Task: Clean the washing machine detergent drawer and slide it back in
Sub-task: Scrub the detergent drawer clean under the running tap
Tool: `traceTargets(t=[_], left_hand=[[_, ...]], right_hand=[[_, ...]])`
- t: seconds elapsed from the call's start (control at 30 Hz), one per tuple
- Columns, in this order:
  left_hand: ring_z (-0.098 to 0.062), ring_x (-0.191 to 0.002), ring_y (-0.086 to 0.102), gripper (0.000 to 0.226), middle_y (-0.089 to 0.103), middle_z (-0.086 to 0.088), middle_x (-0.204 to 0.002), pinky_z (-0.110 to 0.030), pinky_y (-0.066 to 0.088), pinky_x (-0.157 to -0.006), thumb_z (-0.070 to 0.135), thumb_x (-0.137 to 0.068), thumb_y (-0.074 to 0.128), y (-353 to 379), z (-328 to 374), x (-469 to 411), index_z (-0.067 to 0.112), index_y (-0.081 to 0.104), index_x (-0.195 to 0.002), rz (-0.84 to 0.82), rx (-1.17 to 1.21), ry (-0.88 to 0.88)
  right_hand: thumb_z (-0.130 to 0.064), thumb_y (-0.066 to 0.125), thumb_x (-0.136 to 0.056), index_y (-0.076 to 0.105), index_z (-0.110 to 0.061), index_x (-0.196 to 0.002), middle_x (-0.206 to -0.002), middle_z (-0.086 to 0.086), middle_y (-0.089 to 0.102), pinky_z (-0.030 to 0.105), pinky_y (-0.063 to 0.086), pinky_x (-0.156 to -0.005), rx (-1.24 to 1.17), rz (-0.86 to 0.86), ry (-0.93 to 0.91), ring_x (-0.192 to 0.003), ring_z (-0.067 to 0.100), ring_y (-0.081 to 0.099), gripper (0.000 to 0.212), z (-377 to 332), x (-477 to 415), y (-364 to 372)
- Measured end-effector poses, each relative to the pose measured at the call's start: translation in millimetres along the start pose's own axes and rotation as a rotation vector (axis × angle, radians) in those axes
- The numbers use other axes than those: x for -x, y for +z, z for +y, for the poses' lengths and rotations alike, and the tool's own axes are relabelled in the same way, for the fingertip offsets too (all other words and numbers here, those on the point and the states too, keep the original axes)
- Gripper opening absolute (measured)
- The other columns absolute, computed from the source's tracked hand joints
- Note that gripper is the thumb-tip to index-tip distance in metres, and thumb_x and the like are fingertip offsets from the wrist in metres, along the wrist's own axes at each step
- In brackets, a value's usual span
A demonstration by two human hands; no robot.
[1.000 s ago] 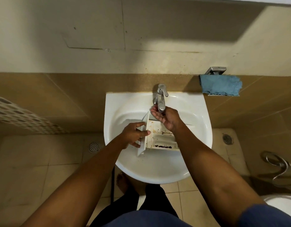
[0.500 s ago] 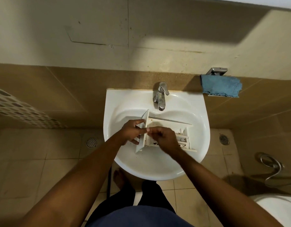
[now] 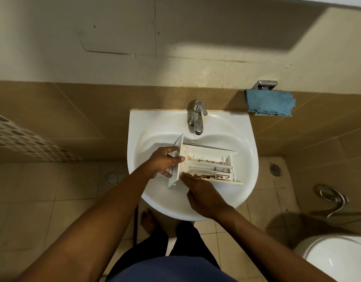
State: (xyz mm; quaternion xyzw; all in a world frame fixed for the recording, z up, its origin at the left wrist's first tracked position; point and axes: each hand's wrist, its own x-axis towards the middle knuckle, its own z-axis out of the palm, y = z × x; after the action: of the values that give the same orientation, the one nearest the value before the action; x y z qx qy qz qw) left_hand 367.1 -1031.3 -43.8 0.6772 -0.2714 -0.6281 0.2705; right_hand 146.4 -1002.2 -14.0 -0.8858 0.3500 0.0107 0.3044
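Stained plastic drawer (image 3: 206, 161), glossy sink (image 3: 244, 139)

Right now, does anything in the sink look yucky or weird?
Yes. The drawer in the sink has brown grime along its dividers and dark gunk in the near compartment, so it is not clean yet. The left hand holds its front panel; the right hand touches its near edge.

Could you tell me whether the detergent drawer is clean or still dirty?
Still dirty: brown residue streaks the compartments of the detergent drawer, held over the sink.
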Motion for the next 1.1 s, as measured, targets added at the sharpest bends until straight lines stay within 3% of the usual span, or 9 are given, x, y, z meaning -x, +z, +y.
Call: traceTargets(t=[0.23, 0.37, 0.57, 0.73, 0.87, 1.0, 1.1], left_hand=[[-0.031, -0.093, 0.074, 0.071, 0.072, -0.012, -0.114, -0.050, 0.065, -0.070, 0.029, -0.086, 0.084, 0.6, 1.9, 1.4, 0.028, 0.052, -0.149, 0.006, 0.008, -0.002], [-0.030, -0.093, 0.074, 0.071, 0.072, -0.011, -0.114, -0.052, 0.065, -0.072, 0.030, -0.086, 0.083, 2.0, 1.5, 1.7, 0.027, 0.051, -0.149, 0.009, 0.007, -0.005], [-0.032, -0.094, 0.074, 0.073, 0.073, -0.011, -0.112, -0.050, 0.065, -0.069, 0.031, -0.084, 0.085, 2.1, 2.9, 3.2, 0.028, 0.051, -0.149, 0.018, 0.010, -0.009], [-0.033, -0.095, 0.073, 0.072, 0.071, -0.013, -0.117, -0.055, 0.064, -0.073, 0.030, -0.086, 0.083, 2.8, 2.2, 2.1, 0.027, 0.050, -0.150, 0.007, 0.003, -0.007], [-0.033, -0.095, 0.074, 0.071, 0.072, -0.014, -0.112, -0.054, 0.064, -0.073, 0.031, -0.085, 0.084, 2.0, 2.8, 2.8, 0.027, 0.052, -0.148, 0.011, 0.013, -0.006], [-0.033, -0.095, 0.073, 0.072, 0.072, -0.014, -0.111, -0.054, 0.064, -0.073, 0.030, -0.085, 0.084, 2.0, 3.1, 2.4, 0.027, 0.051, -0.149, 0.016, 0.015, -0.010], [-0.032, -0.095, 0.073, 0.070, 0.072, -0.013, -0.113, -0.054, 0.064, -0.074, 0.030, -0.088, 0.081, 2.9, 2.2, 2.1, 0.026, 0.050, -0.151, 0.011, 0.005, -0.001]], right_hand=[[0.004, 0.052, -0.087, 0.049, 0.000, -0.146, -0.149, 0.023, 0.052, 0.048, 0.031, -0.123, 0.082, 0.077, -0.037, -0.136, 0.041, 0.050, 0.059, 1.5, -29.2, 0.9], [-0.004, 0.051, -0.091, 0.048, -0.002, -0.149, -0.154, 0.019, 0.048, 0.040, 0.023, -0.126, 0.115, 0.036, -0.064, -0.144, 0.035, 0.045, 0.058, -5.0, 2.0, 7.2], [0.005, 0.059, -0.083, 0.053, 0.006, -0.142, -0.144, 0.027, 0.055, 0.051, 0.036, -0.116, 0.118, 0.126, -0.042, -0.131, 0.045, 0.055, 0.059, 11.6, -29.2, 3.9], [-0.008, 0.053, -0.090, 0.055, 0.000, -0.143, -0.150, 0.021, 0.052, 0.043, 0.025, -0.124, 0.142, 0.120, -0.070, -0.142, 0.036, 0.047, 0.054, 8.9, 6.7, 12.1], [-0.009, 0.053, -0.088, 0.058, 0.001, -0.138, -0.142, 0.020, 0.060, 0.049, 0.031, -0.123, 0.184, 0.150, -0.069, -0.139, 0.036, 0.051, 0.051, 21.7, -17.6, 6.1], [-0.013, 0.051, -0.089, 0.056, 0.001, -0.141, -0.146, 0.020, 0.056, 0.046, 0.025, -0.124, 0.189, 0.145, -0.001, -0.141, 0.035, 0.049, 0.055, 16.2, -24.6, 10.4], [-0.016, 0.053, -0.088, 0.063, -0.005, -0.137, -0.144, 0.015, 0.060, 0.046, 0.034, -0.122, 0.174, 0.139, -0.046, -0.137, 0.029, 0.054, 0.051, 4.7, 2.8, 10.8]])
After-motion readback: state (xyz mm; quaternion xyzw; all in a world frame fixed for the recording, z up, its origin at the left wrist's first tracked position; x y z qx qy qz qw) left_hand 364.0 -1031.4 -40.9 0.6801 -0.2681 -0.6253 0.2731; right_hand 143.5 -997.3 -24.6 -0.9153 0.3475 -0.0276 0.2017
